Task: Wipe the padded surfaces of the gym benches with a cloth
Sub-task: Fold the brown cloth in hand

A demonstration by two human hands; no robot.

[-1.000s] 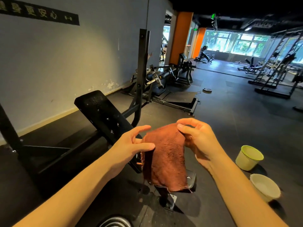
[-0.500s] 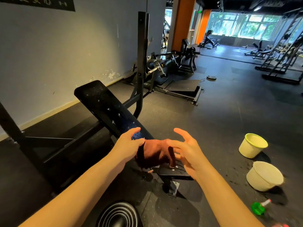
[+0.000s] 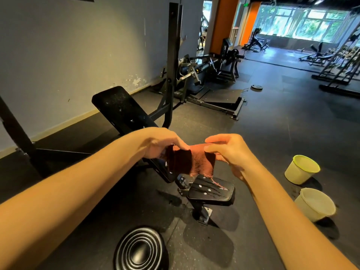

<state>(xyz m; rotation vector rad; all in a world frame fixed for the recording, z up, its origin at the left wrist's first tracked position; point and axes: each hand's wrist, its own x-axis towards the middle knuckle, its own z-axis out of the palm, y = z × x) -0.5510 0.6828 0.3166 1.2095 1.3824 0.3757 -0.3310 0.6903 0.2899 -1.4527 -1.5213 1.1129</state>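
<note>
Head view, from the left: the bench's sloping back pad [image 3: 120,108] rises toward the wall, speckled with droplets. Its long axis runs from that far left end down to the near right, where it meets the small seat pad [image 3: 211,190]. The left hand [image 3: 161,143] is in front of the back pad's lower end, its fingers curled over one top corner of the cloth [image 3: 187,162]. The brown cloth is stretched in the air between both hands and hangs in front of the gap between the two pads. The right hand [image 3: 231,152] pinches the other top corner between thumb and fingers. The seat pad, streaked with wet, lies just below the cloth's frayed lower edge; whether the two touch I cannot tell. I judge the seat to be nearer the right hand and the back pad nearer the left. Farther right, two pale buckets [image 3: 302,169] stand on the floor, well apart from the bench.
</note>
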